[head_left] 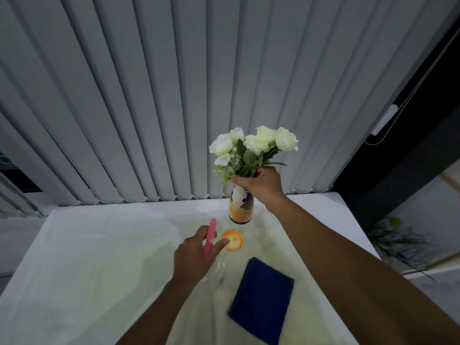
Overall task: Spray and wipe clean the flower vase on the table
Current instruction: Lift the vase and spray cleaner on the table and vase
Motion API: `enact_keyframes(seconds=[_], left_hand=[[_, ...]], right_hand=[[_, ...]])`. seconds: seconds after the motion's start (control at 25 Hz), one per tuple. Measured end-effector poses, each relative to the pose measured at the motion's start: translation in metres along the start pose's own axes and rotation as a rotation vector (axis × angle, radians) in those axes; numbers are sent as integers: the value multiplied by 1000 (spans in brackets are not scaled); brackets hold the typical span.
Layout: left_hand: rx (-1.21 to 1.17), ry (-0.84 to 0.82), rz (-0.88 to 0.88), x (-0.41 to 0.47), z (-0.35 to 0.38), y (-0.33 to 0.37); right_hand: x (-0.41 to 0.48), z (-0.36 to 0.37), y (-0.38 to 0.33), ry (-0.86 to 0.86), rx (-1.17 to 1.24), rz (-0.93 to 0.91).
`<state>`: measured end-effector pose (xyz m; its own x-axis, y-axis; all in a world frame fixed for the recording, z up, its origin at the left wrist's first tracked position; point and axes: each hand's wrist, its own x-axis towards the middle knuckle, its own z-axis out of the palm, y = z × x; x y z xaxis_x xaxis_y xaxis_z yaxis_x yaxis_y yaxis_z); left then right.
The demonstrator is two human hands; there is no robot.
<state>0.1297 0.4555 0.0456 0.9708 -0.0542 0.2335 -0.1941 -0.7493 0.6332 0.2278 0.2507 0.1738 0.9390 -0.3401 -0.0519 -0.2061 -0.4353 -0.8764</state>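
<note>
A white, orange and dark blue vase [240, 207] with white roses [251, 143] hangs a little above the white table [99, 257], tilted slightly. My right hand [261, 184] grips its neck from the right. An orange reflection of the vase's base [232, 239] shows on the glossy tabletop below it. My left hand [196, 255] is closed on a clear spray bottle [214, 272] with a pink trigger head [210, 239], its nozzle pointing toward the vase. A folded dark blue cloth [261, 300] lies flat on the table, to the right of the bottle.
Grey vertical blinds [174, 95] hang right behind the table's far edge. A dark window frame [398, 150] and a pull cord stand at the right. A green plant [395, 237] sits beyond the table's right edge.
</note>
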Motion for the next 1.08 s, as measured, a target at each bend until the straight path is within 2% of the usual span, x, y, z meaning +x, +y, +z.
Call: enact_keyframes(seconds=[0.2,0.64,0.8,0.88,0.96,1.04,1.08], left_hand=[[-61,-70,-91,12,-5,-28],[-245,-117,-106,-5,-6,-68],[-370,-251,-200,-15,-26,-69],[-316,-271,-221,-26,-31,-63],[-174,-145,-127,-35,-33,-49],[-160,18,85,-35,-31,-31],[-174,49,181,-34,-28,-20]], right_hand=[[-15,13,42,-53,-11,10],[-28,53,100,-47,51,49],[-30,61,116,-32,43,51],[-30,62,121,-49,37,32],[-29,65,123,-73,41,34],[-29,70,127,-95,70,39],[-29,70,129,-105,89,37]])
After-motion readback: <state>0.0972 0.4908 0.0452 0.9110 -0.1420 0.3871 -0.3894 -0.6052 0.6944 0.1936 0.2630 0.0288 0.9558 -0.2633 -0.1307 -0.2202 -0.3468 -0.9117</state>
